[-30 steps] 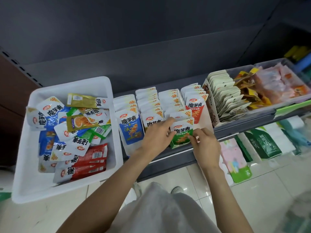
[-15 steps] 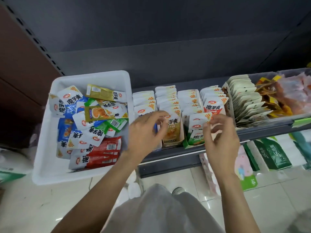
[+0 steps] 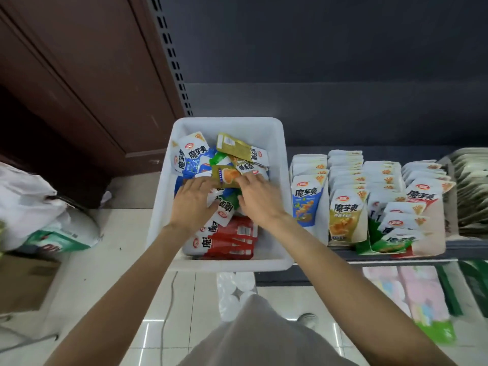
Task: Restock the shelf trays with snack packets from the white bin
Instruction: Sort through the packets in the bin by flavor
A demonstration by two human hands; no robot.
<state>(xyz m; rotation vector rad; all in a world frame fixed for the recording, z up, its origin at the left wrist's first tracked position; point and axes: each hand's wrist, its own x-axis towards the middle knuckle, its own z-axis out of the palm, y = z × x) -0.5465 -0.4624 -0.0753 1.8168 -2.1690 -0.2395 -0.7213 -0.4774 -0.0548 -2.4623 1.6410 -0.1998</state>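
both hands were in the rectangular white plastic bin (image 3: pixel 280 165). the left hand (image 3: pixel 194 204) lay spread on the loose glossy foil snack packets (image 3: pixel 224 239); the right hand (image 3: pixel 260 200), at its 3 o'clock, pinched an olive-gold foil packet (image 3: pixel 224 177). slippery neighbours might have lifted along and dropped short of the full cardboard shelf trays (image 3: pixel 433 231), at the bin's 3 o'clock.

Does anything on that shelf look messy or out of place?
Yes. The green packets at the front of their shelf tray lean forward and sit crooked, unlike the upright blue row and yellow row beside them.
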